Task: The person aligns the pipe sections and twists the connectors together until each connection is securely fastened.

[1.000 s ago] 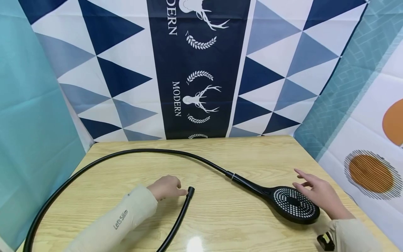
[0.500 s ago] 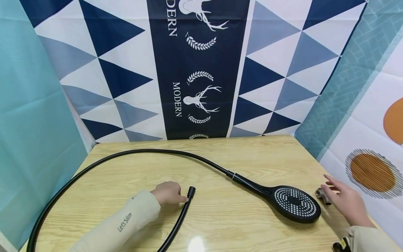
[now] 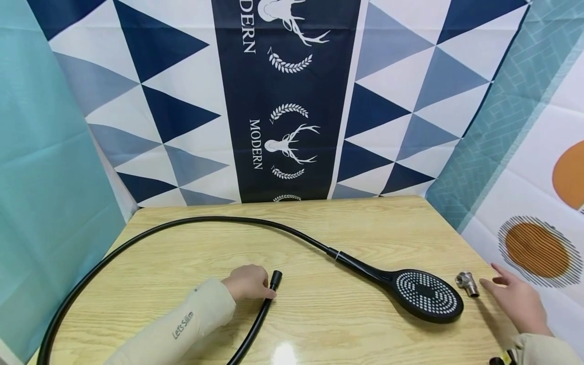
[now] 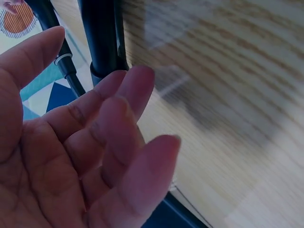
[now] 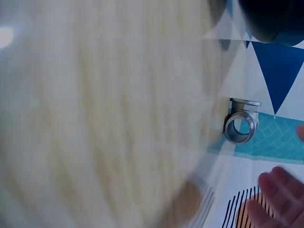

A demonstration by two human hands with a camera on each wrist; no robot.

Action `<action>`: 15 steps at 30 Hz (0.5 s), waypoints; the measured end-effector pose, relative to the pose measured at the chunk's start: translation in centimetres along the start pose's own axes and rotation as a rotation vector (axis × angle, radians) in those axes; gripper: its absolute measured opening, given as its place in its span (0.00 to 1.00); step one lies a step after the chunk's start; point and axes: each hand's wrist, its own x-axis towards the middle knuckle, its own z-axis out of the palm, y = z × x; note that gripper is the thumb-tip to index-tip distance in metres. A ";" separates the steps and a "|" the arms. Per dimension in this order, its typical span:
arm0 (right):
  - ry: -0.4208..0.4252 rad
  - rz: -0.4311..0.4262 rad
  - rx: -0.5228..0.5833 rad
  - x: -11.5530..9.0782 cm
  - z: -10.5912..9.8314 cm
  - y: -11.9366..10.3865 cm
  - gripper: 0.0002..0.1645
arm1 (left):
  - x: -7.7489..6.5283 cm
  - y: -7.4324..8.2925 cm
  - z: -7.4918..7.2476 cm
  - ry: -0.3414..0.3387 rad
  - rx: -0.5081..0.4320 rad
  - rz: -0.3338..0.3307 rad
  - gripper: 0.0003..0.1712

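Note:
My left hand (image 3: 250,282) is beside the loose end of a black shower hose (image 3: 275,280), its fingers loosely bent. In the left wrist view its fingertips overlap the hose end (image 4: 99,42), and the thumb stands apart from the fingers. A black shower head (image 3: 426,295) with pale nozzles lies face up, joined to the hose's other end. To its right a small silver metal tee fitting (image 3: 467,284) rests on the table. My right hand (image 3: 519,299) is just right of this fitting with fingers spread, holding nothing; the right wrist view shows the fitting (image 5: 244,105) apart from the fingers.
The hose makes a wide loop over the left and back of the wooden table (image 3: 347,223). Patterned cloth (image 3: 287,101) hangs behind the table, with a teal sheet (image 3: 55,152) on the left and a printed sheet (image 3: 538,218) on the right.
My right hand has moved right, off the shower head and past the metal tee fitting, which has come into view. My left hand has shifted slightly right and down along the hose end.

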 end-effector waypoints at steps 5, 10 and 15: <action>-0.102 0.170 0.139 0.6 -0.1 -0.2 0.41 | 0.5 -0.2 0.4 -0.002 -0.040 -0.008 0.22; -0.262 0.310 0.274 1.6 0.0 -0.6 0.52 | 1.0 -0.4 0.7 -0.002 -0.064 -0.020 0.29; -0.351 0.212 0.181 1.8 0.3 -0.5 0.56 | 1.4 -0.1 1.0 0.005 -0.052 -0.027 0.29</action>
